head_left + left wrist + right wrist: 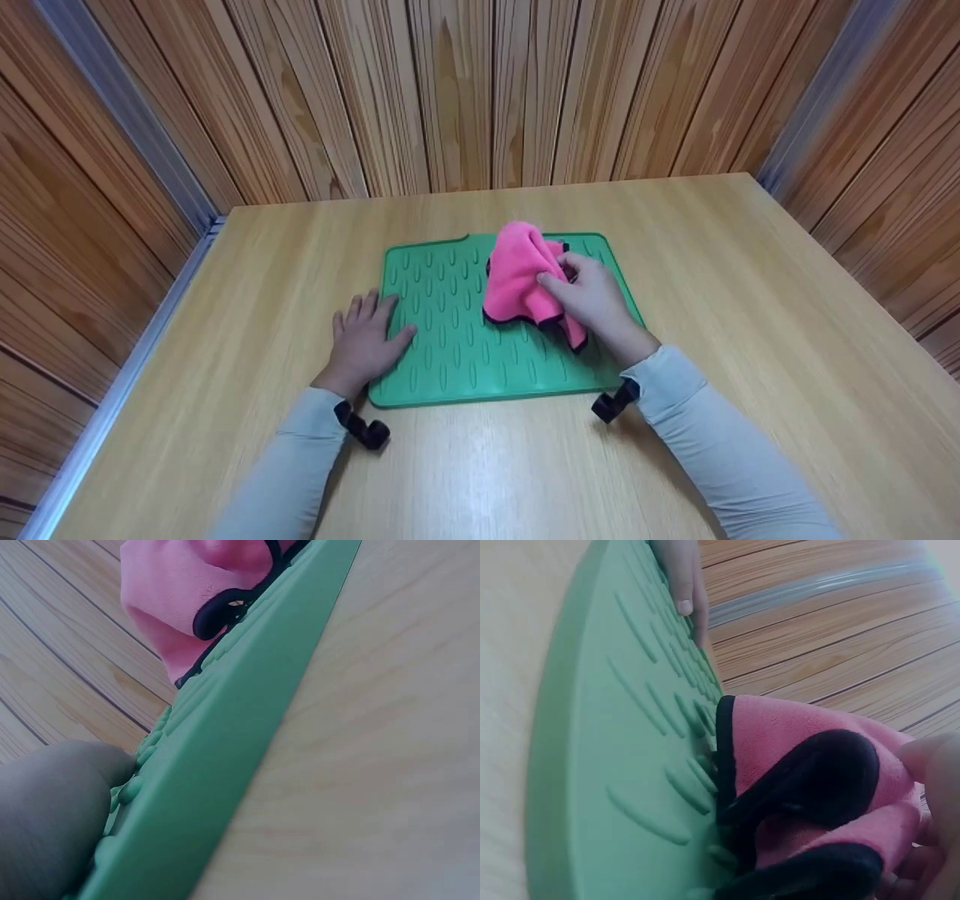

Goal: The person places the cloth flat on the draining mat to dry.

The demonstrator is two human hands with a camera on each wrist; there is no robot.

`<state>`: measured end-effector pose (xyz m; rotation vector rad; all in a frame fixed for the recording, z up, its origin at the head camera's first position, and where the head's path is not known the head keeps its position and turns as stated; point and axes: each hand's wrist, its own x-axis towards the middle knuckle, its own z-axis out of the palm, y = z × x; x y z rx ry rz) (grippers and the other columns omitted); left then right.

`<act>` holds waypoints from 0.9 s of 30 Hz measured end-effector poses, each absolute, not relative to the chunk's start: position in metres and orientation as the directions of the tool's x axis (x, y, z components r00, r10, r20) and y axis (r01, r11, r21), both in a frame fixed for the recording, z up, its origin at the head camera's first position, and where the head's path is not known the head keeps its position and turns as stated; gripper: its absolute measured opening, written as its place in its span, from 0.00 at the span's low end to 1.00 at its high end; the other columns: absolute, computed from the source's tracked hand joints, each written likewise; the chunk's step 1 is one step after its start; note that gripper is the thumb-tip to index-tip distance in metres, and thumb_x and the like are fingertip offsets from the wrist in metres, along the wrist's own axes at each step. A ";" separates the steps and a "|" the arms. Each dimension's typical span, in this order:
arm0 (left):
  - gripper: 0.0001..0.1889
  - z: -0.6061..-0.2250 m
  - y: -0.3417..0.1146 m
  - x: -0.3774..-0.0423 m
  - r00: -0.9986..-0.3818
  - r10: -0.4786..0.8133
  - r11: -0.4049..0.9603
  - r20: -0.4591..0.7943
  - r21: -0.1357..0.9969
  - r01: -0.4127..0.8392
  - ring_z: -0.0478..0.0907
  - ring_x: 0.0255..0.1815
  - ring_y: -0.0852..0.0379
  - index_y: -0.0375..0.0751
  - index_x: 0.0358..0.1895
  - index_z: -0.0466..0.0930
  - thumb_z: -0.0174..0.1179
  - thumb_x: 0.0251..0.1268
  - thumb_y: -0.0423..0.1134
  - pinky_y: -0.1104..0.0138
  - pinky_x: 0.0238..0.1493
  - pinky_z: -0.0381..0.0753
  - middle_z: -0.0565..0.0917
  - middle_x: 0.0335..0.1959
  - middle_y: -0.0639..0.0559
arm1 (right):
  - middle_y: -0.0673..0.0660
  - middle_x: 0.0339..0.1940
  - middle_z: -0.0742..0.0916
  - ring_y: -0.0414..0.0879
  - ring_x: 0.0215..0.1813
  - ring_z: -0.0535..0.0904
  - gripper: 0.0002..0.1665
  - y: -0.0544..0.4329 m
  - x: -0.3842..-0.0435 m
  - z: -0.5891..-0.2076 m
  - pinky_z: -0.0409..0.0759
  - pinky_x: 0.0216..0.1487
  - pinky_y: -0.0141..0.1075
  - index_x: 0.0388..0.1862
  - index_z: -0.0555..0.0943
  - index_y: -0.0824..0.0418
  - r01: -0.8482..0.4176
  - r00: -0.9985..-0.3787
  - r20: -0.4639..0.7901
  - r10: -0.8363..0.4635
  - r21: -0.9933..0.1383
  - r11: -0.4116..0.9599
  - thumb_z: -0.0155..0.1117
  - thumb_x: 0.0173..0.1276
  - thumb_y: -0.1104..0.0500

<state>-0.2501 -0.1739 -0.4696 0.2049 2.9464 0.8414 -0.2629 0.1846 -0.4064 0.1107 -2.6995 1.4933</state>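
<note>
A green mat (450,352) with raised oval ridges lies on the wooden table. My left hand (364,341) rests at its left edge with fingers spread, the thumb on the ridges. Over the right half of the mat, my right hand (596,296) pinches a bunched pink cloth (517,274) with dark edging between thumb and fingers. The cloth hangs in folds, its lower edge right at the mat. In the right wrist view the dark-edged folds (802,720) droop from the fingers onto the ridges.
Bare tabletop (750,300) surrounds the mat. Wood-plank walls (450,97) stand behind and on both sides, with metal strips (135,112) at the corners. A black camera mount (367,431) is strapped on the left wrist, another (615,401) on the right.
</note>
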 end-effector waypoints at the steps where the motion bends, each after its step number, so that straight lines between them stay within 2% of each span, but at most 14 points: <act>1: 0.40 -0.469 -0.174 -0.250 -0.989 0.147 0.841 -0.031 0.529 0.109 0.37 0.97 0.24 0.40 0.91 0.59 0.53 0.87 0.58 0.26 0.92 0.30 0.48 0.96 0.30 | 0.60 0.49 0.89 0.49 0.47 0.84 0.17 0.185 -0.263 -0.407 0.83 0.46 0.32 0.60 0.86 0.61 -0.084 -0.996 0.074 -0.040 -0.842 0.533 0.69 0.83 0.51; 6: 0.40 -0.469 -0.174 -0.250 -0.988 0.148 0.842 -0.035 0.529 0.108 0.37 0.97 0.25 0.41 0.92 0.58 0.53 0.87 0.58 0.26 0.92 0.30 0.48 0.96 0.30 | 0.58 0.44 0.88 0.48 0.44 0.83 0.17 0.184 -0.262 -0.414 0.81 0.45 0.34 0.59 0.86 0.61 -0.064 -0.997 0.030 -0.067 -0.814 0.577 0.69 0.83 0.50; 9: 0.40 -0.469 -0.174 -0.250 -0.988 0.147 0.844 -0.040 0.527 0.104 0.37 0.97 0.25 0.41 0.92 0.58 0.52 0.88 0.58 0.26 0.92 0.30 0.47 0.96 0.31 | 0.54 0.36 0.85 0.45 0.38 0.81 0.14 0.184 -0.263 -0.421 0.78 0.41 0.34 0.49 0.85 0.60 -0.059 -0.994 -0.010 -0.106 -0.779 0.624 0.69 0.84 0.49; 12: 0.41 -0.469 -0.175 -0.252 -0.988 0.147 0.844 -0.044 0.526 0.101 0.36 0.97 0.25 0.42 0.92 0.58 0.52 0.88 0.59 0.27 0.92 0.29 0.47 0.96 0.31 | 0.50 0.29 0.80 0.44 0.33 0.79 0.17 0.183 -0.264 -0.426 0.75 0.37 0.33 0.39 0.79 0.57 -0.058 -0.989 -0.045 -0.139 -0.753 0.656 0.68 0.84 0.48; 14: 0.42 -0.469 -0.175 -0.252 -0.988 0.149 0.845 -0.051 0.525 0.100 0.35 0.97 0.26 0.42 0.92 0.57 0.52 0.87 0.59 0.27 0.92 0.28 0.46 0.96 0.32 | 0.50 0.27 0.78 0.44 0.31 0.79 0.19 0.184 -0.263 -0.428 0.74 0.35 0.32 0.36 0.75 0.55 -0.048 -0.986 -0.070 -0.149 -0.744 0.666 0.67 0.85 0.47; 21: 0.42 -0.469 -0.175 -0.251 -0.989 0.143 0.837 -0.036 0.538 0.101 0.36 0.97 0.26 0.41 0.92 0.58 0.53 0.86 0.59 0.26 0.92 0.29 0.47 0.96 0.30 | 0.50 0.28 0.79 0.44 0.31 0.79 0.22 0.185 -0.265 -0.425 0.74 0.36 0.34 0.37 0.77 0.55 -0.070 -0.983 -0.067 -0.172 -0.728 0.682 0.64 0.86 0.41; 27: 0.43 -0.465 -0.169 -0.246 -0.991 0.129 0.808 -0.031 0.582 0.087 0.33 0.97 0.26 0.40 0.92 0.57 0.56 0.84 0.56 0.27 0.92 0.28 0.40 0.95 0.27 | 0.49 0.29 0.77 0.46 0.34 0.76 0.29 0.196 -0.268 -0.418 0.72 0.40 0.36 0.39 0.79 0.56 -0.033 -0.986 -0.075 -0.147 -0.784 0.619 0.50 0.91 0.34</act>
